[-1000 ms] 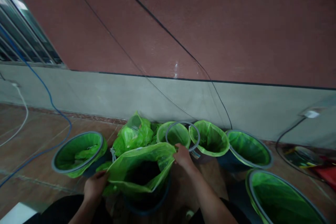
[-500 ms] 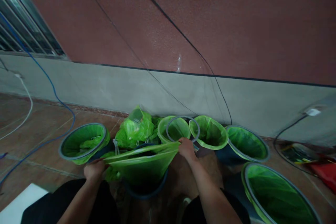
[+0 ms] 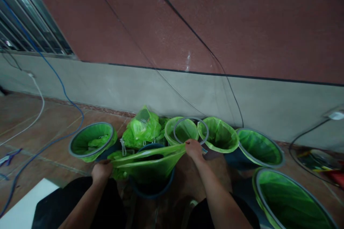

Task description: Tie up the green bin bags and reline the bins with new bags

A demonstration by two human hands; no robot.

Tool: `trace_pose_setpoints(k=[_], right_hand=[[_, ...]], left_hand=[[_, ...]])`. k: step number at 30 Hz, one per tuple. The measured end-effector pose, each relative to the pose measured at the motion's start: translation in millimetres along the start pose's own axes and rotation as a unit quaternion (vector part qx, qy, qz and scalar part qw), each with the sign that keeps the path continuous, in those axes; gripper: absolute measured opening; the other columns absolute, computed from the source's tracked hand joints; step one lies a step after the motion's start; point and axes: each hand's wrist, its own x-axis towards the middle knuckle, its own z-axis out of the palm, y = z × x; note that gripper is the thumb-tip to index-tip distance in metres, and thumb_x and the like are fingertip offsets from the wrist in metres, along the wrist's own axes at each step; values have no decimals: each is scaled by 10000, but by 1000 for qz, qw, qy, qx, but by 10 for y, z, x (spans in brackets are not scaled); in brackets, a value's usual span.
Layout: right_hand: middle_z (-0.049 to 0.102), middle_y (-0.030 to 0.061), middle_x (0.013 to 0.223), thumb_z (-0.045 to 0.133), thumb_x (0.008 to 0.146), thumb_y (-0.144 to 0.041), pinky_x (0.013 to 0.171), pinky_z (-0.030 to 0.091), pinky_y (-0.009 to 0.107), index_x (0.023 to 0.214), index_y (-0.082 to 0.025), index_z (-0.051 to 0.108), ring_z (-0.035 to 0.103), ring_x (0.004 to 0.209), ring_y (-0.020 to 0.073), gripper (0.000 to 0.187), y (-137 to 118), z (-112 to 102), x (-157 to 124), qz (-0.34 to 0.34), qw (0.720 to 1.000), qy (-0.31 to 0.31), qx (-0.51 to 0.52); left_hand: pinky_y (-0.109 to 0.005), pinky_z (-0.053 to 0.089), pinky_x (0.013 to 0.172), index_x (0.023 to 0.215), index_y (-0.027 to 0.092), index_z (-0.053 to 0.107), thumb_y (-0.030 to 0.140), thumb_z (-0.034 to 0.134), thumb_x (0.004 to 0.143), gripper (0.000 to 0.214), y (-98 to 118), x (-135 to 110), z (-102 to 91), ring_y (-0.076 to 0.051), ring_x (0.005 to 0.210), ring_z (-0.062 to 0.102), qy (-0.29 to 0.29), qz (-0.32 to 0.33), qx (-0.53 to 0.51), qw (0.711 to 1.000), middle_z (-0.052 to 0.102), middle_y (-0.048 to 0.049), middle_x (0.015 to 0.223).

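Stretched between my hands is a green trash bag [image 3: 150,170], its mouth pulled wide sideways and its lower part hanging inside a dark bin [image 3: 164,190]. My left hand [image 3: 101,171] is closed on the bag's left edge. On the right edge, my right hand [image 3: 193,148] grips the bag the same way. A grey ring [image 3: 206,134] leans just behind my right hand, in front of a bin lined in green [image 3: 172,132]. Beyond the held bag lies a heap of crumpled green bags [image 3: 143,127] with white ties.
Other green-lined bins stand around: one at left [image 3: 73,145], several along the right, the nearest a large one [image 3: 292,200]. A blue cable [image 3: 64,91] crosses the floor at left, near a white board [image 3: 29,205]. A black cable [image 3: 295,139] curves at far right.
The view has shifted slightly left, so everything appears a little further right. Both hands keep hold of the bag's edges, still stretched over the bin.
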Motion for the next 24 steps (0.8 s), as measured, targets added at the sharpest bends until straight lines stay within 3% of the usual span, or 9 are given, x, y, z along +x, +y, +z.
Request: trace_pose_setpoints(k=[2,4,7,9,13,18,24], right_hand=[[770,84,1023,530,807,-118,783,474,255,986,-201,792,695,1010,230,328,-21,22,6,-11,1000,-1,-7],[765,88,1048,530,811,-111,798,469,251,983,-188,790,688,1032,230,322,-45,40,5,-20,1000,-4,-12],[764,108,1046,525,814,-100,806,467,257,972,-163,791,687,1039,240,316,-79,54,-3,-26,999,-7,-20],[763,117,1044,518,816,-91,807,470,260,984,-147,787,690,1032,242,322,-92,53,-9,-26,999,-7,-23],[765,112,1044,520,820,-87,815,470,245,988,-141,784,694,1023,226,318,-89,42,-17,-31,999,-9,-28],[764,107,1044,524,819,-91,817,470,239,987,-152,787,689,1035,220,318,-82,40,-10,-38,999,-10,-36],[770,97,1020,529,815,-91,795,468,234,959,-163,793,696,1013,214,309,-122,45,18,-45,998,-9,-36]], left_hand=[[-381,556,787,1141,49,664,255,509,830,404,101,-118,-38,-351,1006,691,-8,-23,-7,1000,735,-218,1047],[-409,524,897,1279,20,566,238,487,836,499,245,-276,-10,-365,1134,631,26,-7,-8,1000,663,-255,1204],[-409,435,1046,1297,72,536,199,466,836,483,514,-566,155,-323,1241,550,92,134,-26,986,581,-219,1318],[-383,387,1099,1204,128,594,175,509,807,408,689,-756,296,-290,1276,518,78,240,-35,967,547,-181,1368],[-477,405,1048,1051,173,658,153,577,759,303,921,-1026,471,-338,1284,493,49,317,-16,947,481,-171,1451],[-623,290,1089,1061,215,686,176,613,759,313,1049,-1150,513,-366,1328,446,38,396,33,917,460,-169,1489],[-637,310,1063,899,207,716,113,514,825,234,1155,-1104,564,-339,1295,498,3,384,62,921,601,-150,1360]])
